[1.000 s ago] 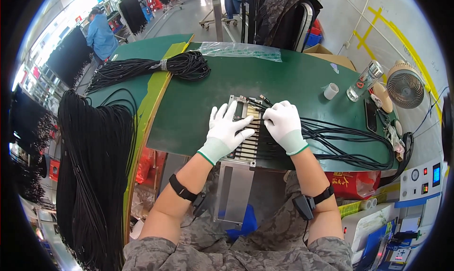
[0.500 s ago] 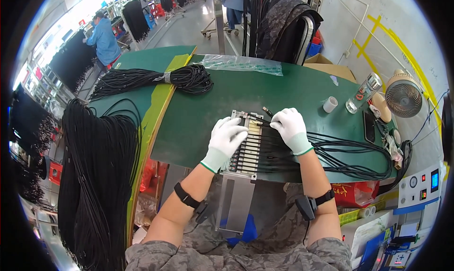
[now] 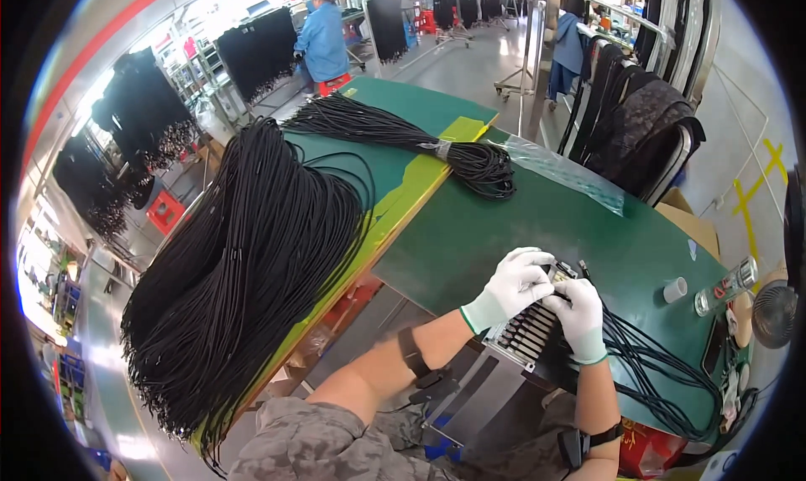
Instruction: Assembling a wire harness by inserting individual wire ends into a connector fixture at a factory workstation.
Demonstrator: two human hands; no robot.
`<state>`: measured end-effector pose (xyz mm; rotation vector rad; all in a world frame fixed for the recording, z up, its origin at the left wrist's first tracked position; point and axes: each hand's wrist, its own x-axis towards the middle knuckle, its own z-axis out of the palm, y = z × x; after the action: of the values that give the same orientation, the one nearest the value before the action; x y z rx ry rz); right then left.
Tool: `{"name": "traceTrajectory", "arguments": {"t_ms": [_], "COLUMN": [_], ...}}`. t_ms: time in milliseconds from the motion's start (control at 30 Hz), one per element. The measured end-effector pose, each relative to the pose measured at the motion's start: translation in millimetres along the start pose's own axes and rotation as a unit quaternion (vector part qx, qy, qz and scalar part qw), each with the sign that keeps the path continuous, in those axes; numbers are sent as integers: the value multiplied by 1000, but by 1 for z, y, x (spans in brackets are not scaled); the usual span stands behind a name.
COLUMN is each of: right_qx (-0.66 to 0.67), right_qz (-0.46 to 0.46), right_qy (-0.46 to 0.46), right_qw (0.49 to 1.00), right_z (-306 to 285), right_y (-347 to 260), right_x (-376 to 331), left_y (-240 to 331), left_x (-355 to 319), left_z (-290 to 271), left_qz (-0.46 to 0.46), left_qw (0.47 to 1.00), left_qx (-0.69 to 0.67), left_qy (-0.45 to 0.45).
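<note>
My two white-gloved hands meet over the far end of a metal fixture (image 3: 513, 354) with a row of slots holding several black cable ends. My left hand (image 3: 519, 284) lies on its left side, fingertips pinched together; what is between them is hidden. Close beside it, my right hand (image 3: 581, 317) is closed at thumb and forefinger around a thin black cable, mostly covered by the glove. A small cable connector (image 3: 584, 268) sticks up just beyond the right fingers. From the fixture, black cables (image 3: 655, 363) run right across the green table (image 3: 453, 242).
A large heap of black cables (image 3: 252, 271) covers the left table, beside a yellow-taped edge (image 3: 403, 197). A tied cable bundle (image 3: 437, 148) lies farther back, near a plastic bag (image 3: 571, 173). At right stand a white roll (image 3: 674, 290), a glass bottle (image 3: 726, 286) and a fan (image 3: 774, 313).
The view has swung left, so the table and fixture appear farther right. My right hand has come in against my left, which now pinches instead of lying with its fingers spread.
</note>
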<state>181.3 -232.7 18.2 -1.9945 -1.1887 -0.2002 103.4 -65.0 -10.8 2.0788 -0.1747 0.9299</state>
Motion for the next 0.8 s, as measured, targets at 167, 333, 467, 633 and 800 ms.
{"name": "traceTrajectory", "arguments": {"t_ms": [167,333,467,633,800], "right_qx": [27,-102,-138,-42,-96], "right_qz": [11,-85,-58,50,-39], "right_qy": [-61,-3,-38,10,24], "right_qw": [998,991,988,998,994], "right_z": [-13,-3,-12,-31,-26], "right_y": [0,-11,-3,17,18], "right_x": [11,10,4,-12,-5], "left_y": [-3,0,-4,-11,-21], "left_x": [-3,-5,-8,3,6], "left_z": [3,5,5,-15,-6], "left_qz": [-48,-168,-106,-42,-12], "left_qw": [998,975,986,992,971], "left_qx": [-24,-145,-116,98,231], "left_qy": [-35,-28,63,60,61]}}
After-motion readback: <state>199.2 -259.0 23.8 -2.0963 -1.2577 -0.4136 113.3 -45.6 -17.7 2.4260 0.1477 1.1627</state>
